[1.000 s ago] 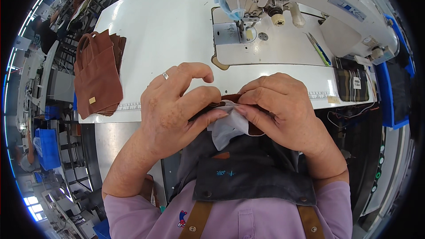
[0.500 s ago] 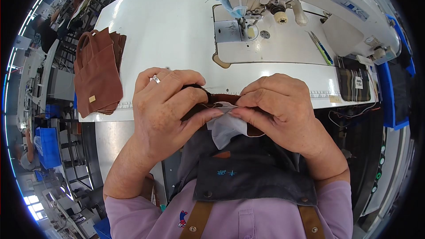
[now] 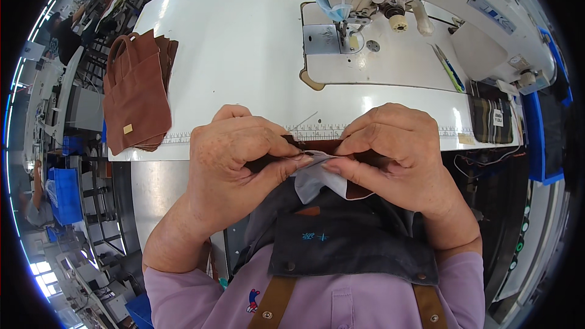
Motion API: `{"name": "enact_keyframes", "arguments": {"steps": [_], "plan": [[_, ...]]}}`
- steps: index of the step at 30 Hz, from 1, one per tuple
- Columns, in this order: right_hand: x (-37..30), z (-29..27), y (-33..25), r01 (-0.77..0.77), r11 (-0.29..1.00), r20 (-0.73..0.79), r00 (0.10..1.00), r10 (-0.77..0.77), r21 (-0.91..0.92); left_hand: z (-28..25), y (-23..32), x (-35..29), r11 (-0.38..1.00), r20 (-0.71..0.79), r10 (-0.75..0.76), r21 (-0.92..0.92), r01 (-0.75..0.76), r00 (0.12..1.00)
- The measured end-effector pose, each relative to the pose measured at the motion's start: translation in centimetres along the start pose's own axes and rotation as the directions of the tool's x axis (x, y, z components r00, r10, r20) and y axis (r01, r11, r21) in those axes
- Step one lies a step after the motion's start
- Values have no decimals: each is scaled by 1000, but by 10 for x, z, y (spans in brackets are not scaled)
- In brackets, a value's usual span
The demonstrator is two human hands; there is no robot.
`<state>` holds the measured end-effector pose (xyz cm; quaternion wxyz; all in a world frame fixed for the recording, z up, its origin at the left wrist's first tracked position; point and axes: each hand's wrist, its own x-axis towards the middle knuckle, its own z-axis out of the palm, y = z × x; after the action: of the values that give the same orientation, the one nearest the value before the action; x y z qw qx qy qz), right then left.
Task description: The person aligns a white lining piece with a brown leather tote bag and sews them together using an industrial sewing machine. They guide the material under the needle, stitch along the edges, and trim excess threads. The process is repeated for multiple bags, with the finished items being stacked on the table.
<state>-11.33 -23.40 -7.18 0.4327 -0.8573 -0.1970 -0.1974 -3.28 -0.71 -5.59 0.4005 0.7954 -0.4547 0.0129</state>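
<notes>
My left hand [image 3: 234,158] and my right hand [image 3: 399,155] are both closed on one brown piece [image 3: 322,145] with a pale grey lining [image 3: 309,187], just off the near edge of the table. Each thumb presses the lining's upper edge against the brown material behind it. The lining's lower part hangs loose over my dark apron. Much of the piece is hidden by my fingers. A thin thread-like strand [image 3: 304,120] lies on the table beyond my hands.
A stack of brown handled bag panels [image 3: 139,94] lies at the table's left. The sewing machine [image 3: 420,18] stands at the back right, with green-handled thread snips [image 3: 450,70] beside it. A ruler strip [image 3: 451,131] runs along the near edge. Striped fabric [image 3: 489,119] sits at right.
My left fingers have curled in closer to the edge of the piece, and the dark part under them is now mostly hidden. My right hand keeps its pinch. The view has shifted slightly.
</notes>
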Motion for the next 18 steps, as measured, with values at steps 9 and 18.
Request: {"name": "enact_keyframes", "arguments": {"steps": [9,18], "plan": [[1,2,-2,24,999,1,1000,-24,-22,4,-3,-6,986,-31,-53,-162,47,998],[2,4,-1,39,999,11,999,-39,-10,4,-7,-5,989,-35,3,-150,-8,999]]}}
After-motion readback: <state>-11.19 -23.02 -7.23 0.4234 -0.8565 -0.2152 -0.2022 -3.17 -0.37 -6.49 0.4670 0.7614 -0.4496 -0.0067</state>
